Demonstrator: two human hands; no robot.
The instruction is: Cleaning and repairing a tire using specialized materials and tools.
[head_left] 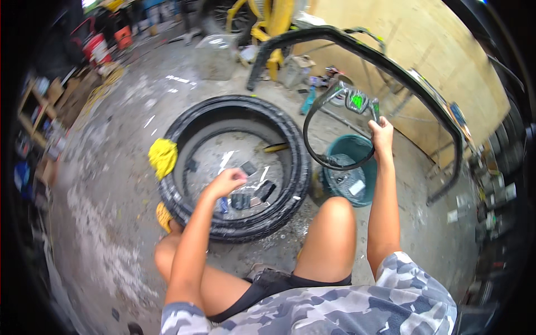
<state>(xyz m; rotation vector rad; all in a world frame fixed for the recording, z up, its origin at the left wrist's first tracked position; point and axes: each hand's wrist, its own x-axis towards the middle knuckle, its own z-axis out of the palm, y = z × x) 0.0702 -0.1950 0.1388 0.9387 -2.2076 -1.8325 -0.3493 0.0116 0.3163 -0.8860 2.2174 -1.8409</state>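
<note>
My right hand is raised at the right, its fingers closed around one end of a black hoop-like loop. A dark-framed piece showing bright green sits at the top of this loop; I cannot tell its kind. My left hand hovers over the opening of a large black tyre lying flat on the floor. Its fingers are curled together, and anything in them is too small or blurred to make out. Dark flat pieces lie inside the tyre. A yellow cloth hangs over its left rim.
A teal bucket stands right of the tyre, partly behind the loop. Beyond it, a bent black frame arches before a plywood sheet. A clear container is at the back, and a red canister at the far left.
</note>
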